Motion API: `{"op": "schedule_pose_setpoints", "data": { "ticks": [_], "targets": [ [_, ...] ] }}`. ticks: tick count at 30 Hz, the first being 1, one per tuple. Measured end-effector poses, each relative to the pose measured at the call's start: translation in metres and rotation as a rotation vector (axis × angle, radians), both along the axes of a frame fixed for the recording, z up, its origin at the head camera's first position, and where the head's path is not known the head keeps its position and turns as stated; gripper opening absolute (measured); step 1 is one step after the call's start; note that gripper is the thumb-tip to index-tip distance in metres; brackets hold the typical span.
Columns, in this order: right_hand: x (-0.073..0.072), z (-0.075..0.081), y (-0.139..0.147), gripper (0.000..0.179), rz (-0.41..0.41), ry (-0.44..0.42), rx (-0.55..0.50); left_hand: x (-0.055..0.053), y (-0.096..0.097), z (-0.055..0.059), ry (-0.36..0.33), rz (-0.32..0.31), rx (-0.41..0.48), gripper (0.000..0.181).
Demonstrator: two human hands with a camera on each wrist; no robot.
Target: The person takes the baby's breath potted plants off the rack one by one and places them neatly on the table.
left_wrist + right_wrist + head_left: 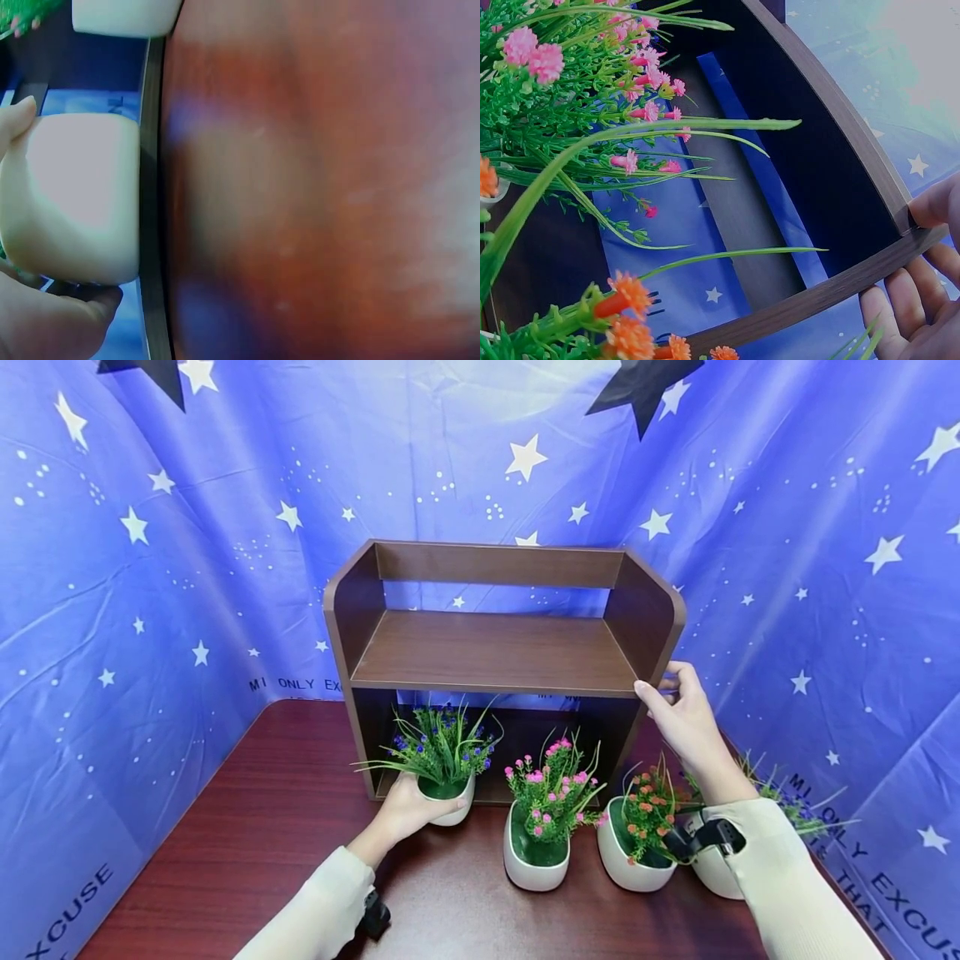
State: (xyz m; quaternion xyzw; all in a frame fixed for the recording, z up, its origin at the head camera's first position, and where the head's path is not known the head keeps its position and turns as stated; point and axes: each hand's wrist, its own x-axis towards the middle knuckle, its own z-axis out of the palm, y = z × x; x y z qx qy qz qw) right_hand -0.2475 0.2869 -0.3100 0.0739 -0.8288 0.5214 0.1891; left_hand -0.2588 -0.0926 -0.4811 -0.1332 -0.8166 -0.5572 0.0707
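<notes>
My left hand (403,808) holds a white pot (456,806) of artificial grass and blue flowers (442,747) at the front left of the shelf's lower compartment. In the left wrist view, the thumb and fingers are on opposite sides of this white pot (75,199). The dark brown two-tier shelf (487,647) stands upright on the table. At its right side, my right hand (690,718) grips the edge of the side panel, thumb at the front. The right wrist view shows the fingers (907,300) curled against the wooden edge (832,289).
A pink-flowered pot (536,860) stands in front of the shelf. To its right are an orange-flowered pot (636,864) and another white pot (716,872), partly hidden by the right arm. Blue star-printed cloth (442,468) surrounds the reddish-brown table (225,827).
</notes>
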Motion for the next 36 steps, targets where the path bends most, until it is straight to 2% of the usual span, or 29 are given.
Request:
{"op": "schedule_pose_setpoints", "data": {
  "ticks": [7,14,21,24,28,36],
  "targets": [
    [0.000,0.000,0.000,0.046,0.007,-0.005,0.002,0.017,-0.001,-0.003,0.022,-0.007,0.034,0.083],
    [0.000,-0.001,0.000,0.045,0.007,-0.009,-0.008,0.034,-0.006,-0.003,-0.023,0.013,0.057,0.081],
    [-0.002,-0.001,0.000,0.046,0.005,-0.003,-0.007,0.046,-0.011,-0.006,0.009,0.008,0.061,0.083],
    [-0.002,0.000,0.000,0.046,0.004,-0.004,-0.008,0.051,-0.012,-0.007,0.030,0.028,0.045,0.078],
    [-0.001,0.001,0.001,0.049,0.008,-0.005,-0.007,0.057,-0.013,-0.009,0.028,0.051,0.028,0.074],
    [-0.001,0.000,0.001,0.047,-0.002,-0.007,-0.002,0.061,-0.015,-0.013,-0.017,0.030,0.051,0.081]
  ]
}}
